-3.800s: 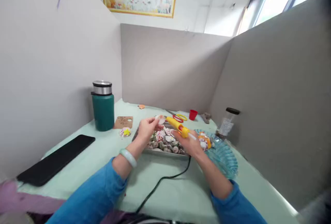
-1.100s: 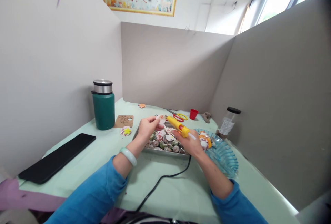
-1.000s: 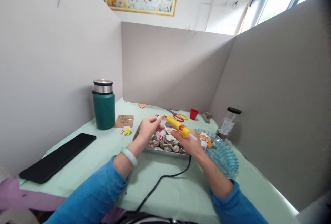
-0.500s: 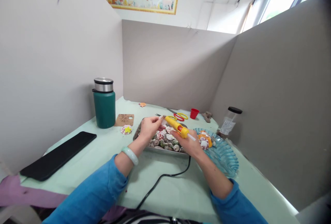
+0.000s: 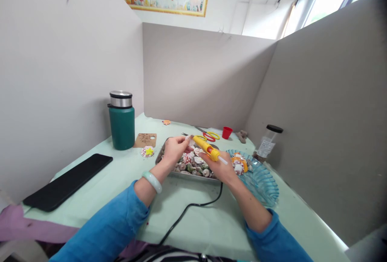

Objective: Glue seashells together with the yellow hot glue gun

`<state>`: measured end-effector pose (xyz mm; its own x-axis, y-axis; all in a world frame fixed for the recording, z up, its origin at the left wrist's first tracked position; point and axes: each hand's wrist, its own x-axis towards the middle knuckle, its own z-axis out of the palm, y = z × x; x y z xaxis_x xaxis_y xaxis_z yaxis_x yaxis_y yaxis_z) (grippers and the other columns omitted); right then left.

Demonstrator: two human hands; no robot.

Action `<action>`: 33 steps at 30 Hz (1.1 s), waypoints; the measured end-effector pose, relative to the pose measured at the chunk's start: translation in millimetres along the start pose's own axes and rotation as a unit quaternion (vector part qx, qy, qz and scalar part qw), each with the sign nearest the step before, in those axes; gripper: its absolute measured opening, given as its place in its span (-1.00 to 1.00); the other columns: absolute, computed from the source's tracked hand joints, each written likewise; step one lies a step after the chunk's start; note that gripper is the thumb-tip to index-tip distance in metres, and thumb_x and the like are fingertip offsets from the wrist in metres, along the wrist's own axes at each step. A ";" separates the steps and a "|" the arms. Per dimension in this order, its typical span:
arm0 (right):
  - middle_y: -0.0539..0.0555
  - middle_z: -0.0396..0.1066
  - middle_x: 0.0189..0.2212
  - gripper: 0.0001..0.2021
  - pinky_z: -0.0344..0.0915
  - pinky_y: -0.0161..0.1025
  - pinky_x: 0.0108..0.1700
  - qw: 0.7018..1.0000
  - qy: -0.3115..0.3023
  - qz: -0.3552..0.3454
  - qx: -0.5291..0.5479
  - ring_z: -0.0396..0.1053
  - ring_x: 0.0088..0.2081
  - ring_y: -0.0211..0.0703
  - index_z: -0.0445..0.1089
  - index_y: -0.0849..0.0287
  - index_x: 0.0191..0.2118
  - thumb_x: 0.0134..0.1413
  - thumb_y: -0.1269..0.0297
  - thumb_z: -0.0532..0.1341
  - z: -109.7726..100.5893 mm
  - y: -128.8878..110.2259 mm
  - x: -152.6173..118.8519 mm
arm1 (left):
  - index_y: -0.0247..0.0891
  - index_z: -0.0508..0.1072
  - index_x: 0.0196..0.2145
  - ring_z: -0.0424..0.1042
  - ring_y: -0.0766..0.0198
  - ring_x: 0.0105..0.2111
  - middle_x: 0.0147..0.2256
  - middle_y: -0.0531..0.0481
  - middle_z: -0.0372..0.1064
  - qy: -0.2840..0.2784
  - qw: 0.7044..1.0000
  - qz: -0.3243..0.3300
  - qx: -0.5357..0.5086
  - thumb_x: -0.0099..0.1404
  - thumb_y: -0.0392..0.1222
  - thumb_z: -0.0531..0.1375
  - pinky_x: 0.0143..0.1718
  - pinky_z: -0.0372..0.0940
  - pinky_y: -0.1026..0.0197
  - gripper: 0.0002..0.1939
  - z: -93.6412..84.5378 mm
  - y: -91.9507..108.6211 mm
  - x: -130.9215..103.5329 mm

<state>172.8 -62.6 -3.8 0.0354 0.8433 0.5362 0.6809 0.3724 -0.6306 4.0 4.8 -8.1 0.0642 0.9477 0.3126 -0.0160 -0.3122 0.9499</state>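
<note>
**Yellow glue gun [image 5: 203,144] and pale piece [image 5: 191,142] held over a metal tray [image 5: 193,176]**

The left hand [image 5: 175,149] is closed to a pinch, thumb and fingertips gripping the pale piece above the tray. The right hand [image 5: 222,167] is curled around the glue gun, whose front end points toward the pale piece; whether the two touch cannot be told. Beneath both hands, the tray contains small shells [image 5: 196,167]. A black cable [image 5: 193,204] crosses the pale green tablecloth [image 5: 238,229] from the right hand's side to the near edge. Right of the tray lies a blue plate [image 5: 269,189] bearing orange-and-white ornaments [image 5: 238,163]. Scissors [image 5: 209,137] and an upright red cup [image 5: 227,133] occupy the far side. On the left, a green flask [image 5: 121,129] stands just beside a brown card [image 5: 145,140].
</note>
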 end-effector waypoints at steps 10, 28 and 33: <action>-0.04 0.26 -0.64 -0.64 0.06 -0.34 -0.52 1.000 0.014 -0.020 -0.011 0.13 -0.57 -0.28 0.29 0.16 -0.56 -0.01 -0.04 0.17 2.1 5.6 1.0 | -0.30 0.52 -0.41 0.50 0.21 -0.52 -0.57 -0.04 0.49 -0.001 1.000 0.007 0.028 0.17 -0.01 0.17 -0.48 0.35 0.28 -0.72 -1.2 0.9 -0.1; 0.02 0.42 -0.47 -0.62 0.06 -0.32 -0.43 0.985 -0.105 -0.009 -0.138 0.31 -0.43 -0.17 0.39 0.14 -0.34 0.02 -0.12 0.15 1.5 3.6 12.4 | -0.37 0.50 -0.39 0.47 0.23 -0.54 -0.59 -0.01 0.45 0.088 0.992 0.012 -0.086 0.06 -0.04 0.27 -0.46 0.38 0.26 -0.70 -10.6 27.4 0.9; 0.10 0.46 -0.30 -0.62 0.09 -0.31 -0.37 0.960 -0.217 -0.038 -0.174 0.36 -0.32 -0.10 0.41 0.16 -0.18 -0.04 -0.01 0.23 16.2 -15.8 23.4 | -0.38 0.48 -0.41 0.44 0.27 -0.56 -0.61 0.00 0.43 0.111 0.986 0.025 -0.119 0.06 -0.07 0.27 -0.44 0.38 0.27 -0.73 -13.1 37.7 -0.9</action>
<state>151.0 -42.5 9.6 -0.2804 0.9288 0.2421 0.8749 0.3511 -0.3336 -9.6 -7.0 27.5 -0.1615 0.9313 0.3265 -0.2500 -0.3586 0.8994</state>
